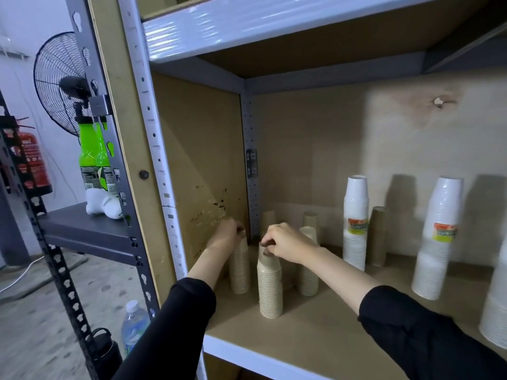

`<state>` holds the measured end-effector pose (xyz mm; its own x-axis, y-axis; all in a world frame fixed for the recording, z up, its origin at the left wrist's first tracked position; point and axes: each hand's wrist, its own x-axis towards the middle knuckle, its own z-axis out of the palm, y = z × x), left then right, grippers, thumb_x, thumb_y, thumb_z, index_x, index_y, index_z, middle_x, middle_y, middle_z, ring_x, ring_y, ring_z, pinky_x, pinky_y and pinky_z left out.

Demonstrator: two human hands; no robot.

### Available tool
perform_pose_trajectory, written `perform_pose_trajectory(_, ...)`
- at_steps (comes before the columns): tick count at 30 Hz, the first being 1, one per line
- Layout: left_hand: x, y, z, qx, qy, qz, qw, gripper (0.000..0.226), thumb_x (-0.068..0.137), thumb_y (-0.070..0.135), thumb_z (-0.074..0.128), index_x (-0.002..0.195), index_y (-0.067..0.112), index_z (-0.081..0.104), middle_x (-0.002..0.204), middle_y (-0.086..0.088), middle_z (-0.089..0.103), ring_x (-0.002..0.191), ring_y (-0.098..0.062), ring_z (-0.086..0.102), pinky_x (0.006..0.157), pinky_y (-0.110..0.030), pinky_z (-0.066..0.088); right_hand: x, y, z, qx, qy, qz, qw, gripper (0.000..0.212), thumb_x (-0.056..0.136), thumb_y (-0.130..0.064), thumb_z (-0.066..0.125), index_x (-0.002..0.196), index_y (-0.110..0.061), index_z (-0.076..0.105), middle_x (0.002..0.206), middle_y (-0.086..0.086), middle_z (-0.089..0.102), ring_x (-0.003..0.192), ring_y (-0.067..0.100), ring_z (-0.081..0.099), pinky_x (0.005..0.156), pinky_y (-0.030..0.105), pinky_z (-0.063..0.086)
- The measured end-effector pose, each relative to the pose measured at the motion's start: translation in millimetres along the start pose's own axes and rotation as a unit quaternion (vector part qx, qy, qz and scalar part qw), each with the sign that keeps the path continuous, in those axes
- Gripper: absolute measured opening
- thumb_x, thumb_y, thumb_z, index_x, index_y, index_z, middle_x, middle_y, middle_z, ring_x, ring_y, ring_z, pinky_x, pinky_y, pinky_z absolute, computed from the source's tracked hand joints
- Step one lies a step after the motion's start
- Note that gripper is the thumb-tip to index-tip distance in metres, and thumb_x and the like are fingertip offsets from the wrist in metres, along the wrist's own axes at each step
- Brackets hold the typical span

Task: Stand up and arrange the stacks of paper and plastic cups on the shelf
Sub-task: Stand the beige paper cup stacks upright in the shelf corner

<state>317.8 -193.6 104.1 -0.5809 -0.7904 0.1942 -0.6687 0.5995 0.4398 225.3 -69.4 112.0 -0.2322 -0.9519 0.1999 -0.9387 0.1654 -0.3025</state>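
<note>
Beige paper cups sit under both your hands on the brown board shelf [315, 322]. Your left hand [225, 233] is closed over the top of the left paper stack [239, 270], which stands upright close to the side panel. Your right hand [285, 244] pinches the top cup of the front paper stack [270, 286], fingertips curled on its rim; that stack stands upright, nearer the shelf's front edge and just right of the left one. A third paper stack [307, 272] stands just behind your right wrist, with two shorter beige stacks further back by the corner post.

To the right, a tall white plastic stack [355, 223] in a labelled wrapper stands near the back wall, a brown cup stack [378, 237] just beside it. Another wrapped white stack [436, 239] stands further right, leaning slightly, and part of one more shows at the frame edge.

Left of the shelving, a lower grey rack [82, 229] carries green bottles [92, 157]; a black fan [61, 83] and a red extinguisher [34, 163] are beyond it, and a water bottle [134, 325] stands on the speckled floor.
</note>
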Motion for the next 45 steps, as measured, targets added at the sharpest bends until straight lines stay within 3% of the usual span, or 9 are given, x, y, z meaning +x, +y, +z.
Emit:
perform_pose_trajectory(5,1,-14,-14,-0.034,-0.017,0.008,0.999,0.03,0.09,0.001,0.055,0.119,0.004,0.063,0.127,-0.014,0.061,0.118,-0.025,0.057,0.097,-0.027,0.044,5,-11,1,-0.009,0.014,0.04,0.999,0.026,0.088,-0.021,0.062,0.104,-0.003,0.07,0.112,0.015,0.065,0.102,0.028,0.062,0.07,0.029,0.043)
perform_pose_trajectory(11,3,-14,-20,-0.034,-0.027,0.022,0.999,0.026,0.089,0.002,0.055,0.114,0.003,0.065,0.123,-0.014,0.063,0.114,-0.025,0.058,0.094,-0.027,0.046,9,-8,-14,0.031,-0.037,0.025,0.998,0.029,0.083,-0.022,0.068,0.104,-0.002,0.071,0.105,0.011,0.064,0.096,0.023,0.058,0.077,0.03,0.045)
perform_pose_trajectory(15,3,-7,-15,-0.036,-0.018,0.003,0.999,0.024,0.089,0.013,0.06,0.109,0.001,0.065,0.115,-0.016,0.065,0.107,-0.027,0.061,0.08,-0.024,0.043,6,-4,-17,0.016,-0.059,0.02,0.998,0.032,0.083,-0.01,0.066,0.115,-0.004,0.068,0.119,0.011,0.067,0.107,0.026,0.061,0.088,0.032,0.05)
perform_pose_trajectory(23,5,-3,-16,-0.014,-0.011,0.0,1.0,0.029,0.089,0.003,0.058,0.117,0.001,0.063,0.123,-0.015,0.064,0.115,-0.025,0.059,0.095,-0.027,0.046,0,-11,-10,0.011,-0.025,0.025,0.999,0.031,0.086,-0.021,0.064,0.112,-0.004,0.068,0.118,0.013,0.064,0.107,0.028,0.06,0.075,0.03,0.043)
perform_pose_trajectory(30,2,-6,-23,0.0,-0.03,0.042,0.999,0.026,0.089,-0.002,0.055,0.113,0.0,0.065,0.123,-0.016,0.063,0.116,-0.025,0.058,0.097,-0.027,0.045,0,-21,-5,-0.026,0.006,0.057,0.998,0.029,0.088,-0.021,0.061,0.108,-0.001,0.068,0.111,0.016,0.066,0.101,0.03,0.063,0.071,0.031,0.045)
perform_pose_trajectory(36,4,-6,-26,0.016,-0.056,0.068,0.996,0.027,0.089,-0.001,0.055,0.113,0.001,0.065,0.122,-0.015,0.064,0.115,-0.024,0.058,0.096,-0.026,0.045,3,-26,1,-0.023,0.016,0.074,0.997,0.028,0.089,-0.017,0.06,0.109,0.001,0.065,0.114,0.018,0.064,0.104,0.032,0.062,0.079,0.035,0.05)
perform_pose_trajectory(39,4,-6,-28,0.032,-0.068,0.078,0.994,0.027,0.089,-0.001,0.054,0.114,0.001,0.065,0.123,-0.015,0.064,0.116,-0.024,0.058,0.095,-0.025,0.045,3,-18,-7,0.004,0.018,0.078,0.997,0.034,0.087,-0.025,0.063,0.107,0.002,0.067,0.112,0.017,0.064,0.093,0.028,0.06,0.074,0.034,0.047)
perform_pose_trajectory(42,9,-2,-31,0.036,-0.085,0.08,0.992,0.025,0.089,0.001,0.054,0.111,0.002,0.066,0.12,-0.013,0.065,0.112,-0.023,0.059,0.083,-0.021,0.046,2,2,-21,0.016,0.041,0.082,0.996,0.031,0.088,-0.023,0.062,0.105,0.001,0.07,0.11,0.016,0.068,0.095,0.028,0.063,0.077,0.033,0.048)
perform_pose_trajectory(45,18,10,-34,0.031,-0.08,0.085,0.993,0.022,0.089,0.005,0.056,0.108,0.005,0.066,0.117,-0.013,0.065,0.096,-0.019,0.059,0.075,-0.021,0.046,1,29,-36,0.006,0.081,0.1,0.992,0.018,0.086,-0.012,0.061,0.096,-0.002,0.073,0.106,0.016,0.071,0.101,0.03,0.064,0.08,0.029,0.049)
